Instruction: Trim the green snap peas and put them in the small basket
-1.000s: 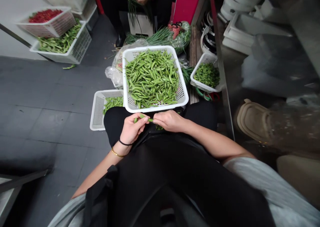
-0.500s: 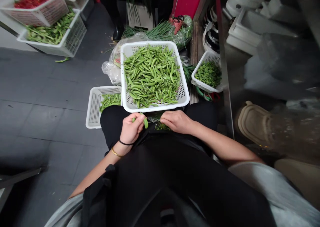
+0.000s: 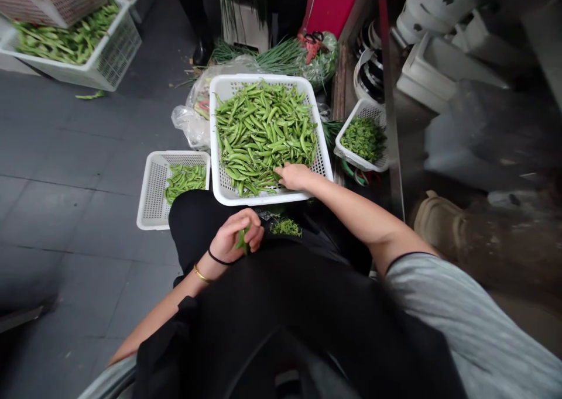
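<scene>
Over the lap (image 3: pixel 197 219), left hand (image 3: pixel 232 238) grips a green pea pod (image 3: pixel 242 239); right hand (image 3: pixel 295 176) touches heaped pods (image 3: pixel 259 138).

**Spring onions (image 3: pixel 281 57) beside a clear plastic bag (image 3: pixel 191 127)**

Red-handled scissors (image 3: pixel 312 43) lay just past the onions. A white basket of red chilies (image 3: pixel 52 1) sat far left on grey floor tiles (image 3: pixel 65 258); stacked metal bowls (image 3: pixel 366 74) and a beige clog (image 3: pixel 439 226) stood right.

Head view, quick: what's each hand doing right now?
Left hand: closed, holding a green snap pea pod.
Right hand: open, touching the pods in the white basket, none clearly held.
</scene>
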`<state>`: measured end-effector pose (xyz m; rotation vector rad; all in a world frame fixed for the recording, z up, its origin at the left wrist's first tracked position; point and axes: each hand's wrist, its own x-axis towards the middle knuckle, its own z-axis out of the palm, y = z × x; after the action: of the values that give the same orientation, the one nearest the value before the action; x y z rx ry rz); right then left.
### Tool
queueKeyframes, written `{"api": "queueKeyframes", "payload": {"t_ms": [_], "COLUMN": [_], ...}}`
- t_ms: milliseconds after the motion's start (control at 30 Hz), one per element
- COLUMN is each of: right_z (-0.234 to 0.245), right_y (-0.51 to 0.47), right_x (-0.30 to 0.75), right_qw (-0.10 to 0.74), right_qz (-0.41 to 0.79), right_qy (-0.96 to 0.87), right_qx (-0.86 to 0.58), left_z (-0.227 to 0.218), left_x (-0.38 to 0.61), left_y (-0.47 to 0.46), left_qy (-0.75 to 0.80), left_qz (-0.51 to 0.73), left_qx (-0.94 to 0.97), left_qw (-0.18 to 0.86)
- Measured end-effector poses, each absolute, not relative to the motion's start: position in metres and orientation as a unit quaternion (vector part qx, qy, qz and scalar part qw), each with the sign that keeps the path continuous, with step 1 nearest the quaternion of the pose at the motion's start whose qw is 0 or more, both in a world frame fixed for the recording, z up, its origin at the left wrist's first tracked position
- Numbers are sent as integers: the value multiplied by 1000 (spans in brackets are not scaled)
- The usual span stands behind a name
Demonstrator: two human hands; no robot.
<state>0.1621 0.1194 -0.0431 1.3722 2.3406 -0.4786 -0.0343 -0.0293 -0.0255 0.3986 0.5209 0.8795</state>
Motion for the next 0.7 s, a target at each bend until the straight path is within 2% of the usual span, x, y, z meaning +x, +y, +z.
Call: {"api": "queueKeyframes", "payload": {"t_ms": [100,200,267,400,467,600,700], "right_z": [-54,-43,-27,16,32,44,41], "right_y": [125,116,104,65,40,1,-9], "right_x": [154,166,181,212,217,199,182], "right_qw": [197,178,132,-47,-106,-147,-176], "right_qz": [-172,-170,-164,-188,-232,-309,-351], "right_qy": [834,843,849,866,872,881,876], "right_qx": [486,479,485,461,418,327,278], "left_z": [-24,-25,-25,-18,-12,-1,-1], "left_x": [-35,-37,-39,-36,-29,-10,-3], "left_y": [-30,-30,-28,-23,-22,-22,-27], "left_qy": [291,326,350,445,494,509,511], "left_qz": [382,364,375,419,419,390,382], "left_qx": [207,205,210,269,334,494,510], "left_qw": [852,848,832,744,685,587,577]}}
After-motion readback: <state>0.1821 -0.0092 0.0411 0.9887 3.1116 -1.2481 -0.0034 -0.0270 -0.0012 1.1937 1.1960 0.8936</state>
